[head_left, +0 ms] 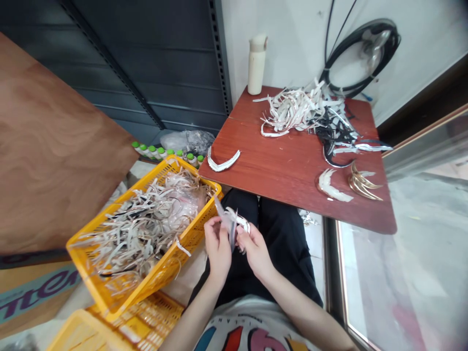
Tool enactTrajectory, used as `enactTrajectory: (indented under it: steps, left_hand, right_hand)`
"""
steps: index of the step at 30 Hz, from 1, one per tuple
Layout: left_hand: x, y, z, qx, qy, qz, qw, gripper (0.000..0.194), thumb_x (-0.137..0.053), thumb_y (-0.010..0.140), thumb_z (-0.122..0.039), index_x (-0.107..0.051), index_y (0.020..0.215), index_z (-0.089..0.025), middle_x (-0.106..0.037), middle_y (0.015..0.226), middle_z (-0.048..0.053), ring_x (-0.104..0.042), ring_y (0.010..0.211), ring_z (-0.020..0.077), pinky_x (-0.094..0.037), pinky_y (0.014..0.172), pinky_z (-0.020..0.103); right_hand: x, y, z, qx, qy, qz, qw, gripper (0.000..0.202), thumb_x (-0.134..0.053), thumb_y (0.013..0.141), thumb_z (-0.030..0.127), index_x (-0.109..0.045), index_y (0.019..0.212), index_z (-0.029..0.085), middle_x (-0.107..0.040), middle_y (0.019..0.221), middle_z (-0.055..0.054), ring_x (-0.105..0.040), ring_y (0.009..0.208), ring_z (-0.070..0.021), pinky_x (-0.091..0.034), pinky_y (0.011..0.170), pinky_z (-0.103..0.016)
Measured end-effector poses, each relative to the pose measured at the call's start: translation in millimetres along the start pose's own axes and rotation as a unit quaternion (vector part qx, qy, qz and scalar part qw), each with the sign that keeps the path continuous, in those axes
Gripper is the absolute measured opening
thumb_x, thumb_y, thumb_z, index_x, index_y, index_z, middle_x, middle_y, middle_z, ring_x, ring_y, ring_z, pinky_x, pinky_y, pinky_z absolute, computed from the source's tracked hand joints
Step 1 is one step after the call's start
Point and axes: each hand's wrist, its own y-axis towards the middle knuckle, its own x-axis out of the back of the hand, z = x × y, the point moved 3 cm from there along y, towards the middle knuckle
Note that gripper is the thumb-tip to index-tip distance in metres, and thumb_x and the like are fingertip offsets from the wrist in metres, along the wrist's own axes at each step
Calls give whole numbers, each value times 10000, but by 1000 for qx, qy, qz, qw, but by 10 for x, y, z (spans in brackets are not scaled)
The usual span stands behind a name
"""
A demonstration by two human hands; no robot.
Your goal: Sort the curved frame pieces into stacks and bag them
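Above my lap, my left hand (218,251) pinches a small clear plastic bag (227,220). Close beside it, my right hand (259,252) grips a small bundle of white curved strips (243,223) with shiny edges. The tips of the strips are at the bag, though I cannot tell whether they are inside it. A yellow plastic crate (199,229) to my left is heaped with similar white and metallic strips (142,229), some in clear film. One stacked white curved bundle (224,162) lies on the table's near left corner.
The red-brown table (263,161) carries a pile of white strips (296,109), black and silver strips (334,126), white curved pieces (332,186), gold curved pieces (361,184) and a cream bottle (257,66). Green-capped bottles (161,152) stand behind the crate. A glass panel (405,253) is at right.
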Motion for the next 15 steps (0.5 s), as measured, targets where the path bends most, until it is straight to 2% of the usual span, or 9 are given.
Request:
enactTrajectory:
  steps: [2,6,10,13,15]
  left_hand:
    - [8,-33,-36,-49,-9,-11,999,337,-475,947,-472,-524,1149,-207,-624,1072,75,-640,925,194,-545,820,343]
    - [1,-98,-125,-145,23,21,989,416,-639,869,-411,-530,1215,-208,-570,1192,108,-636,979,194,-580,804,336]
    - [21,-132,-213,-192,53,28,979,302,-637,874,-311,-577,1151,-206,-570,1170,97,-646,959,176,-596,795,329]
    - [12,-152,-256,-216,71,64,972,450,-724,797,-302,-563,1207,-212,-557,1225,105,-641,1027,206,-600,825,355]
    - [11,-162,-255,-210,89,66,971,480,-737,787,-289,-559,1228,-221,-558,1243,105,-640,1044,207,-600,821,349]
  right_hand:
    - [-9,-6,9,2,9,-4,1000,314,-629,878,503,-560,863,197,-441,658,50,-372,580,-102,-341,539,-233]
    - [3,-12,22,5,13,-20,1000,327,-649,845,521,-583,865,201,-453,642,50,-356,548,-102,-325,499,-228]
    - [22,-27,47,18,16,-27,999,254,-647,848,461,-619,884,211,-499,654,41,-366,533,-106,-343,496,-228]
    - [24,-34,84,40,18,-27,999,217,-634,853,426,-635,931,224,-545,696,27,-421,561,-121,-390,526,-239]
    - [24,-34,98,46,15,-29,998,228,-627,858,438,-628,926,221,-553,716,21,-434,578,-125,-401,536,-241]
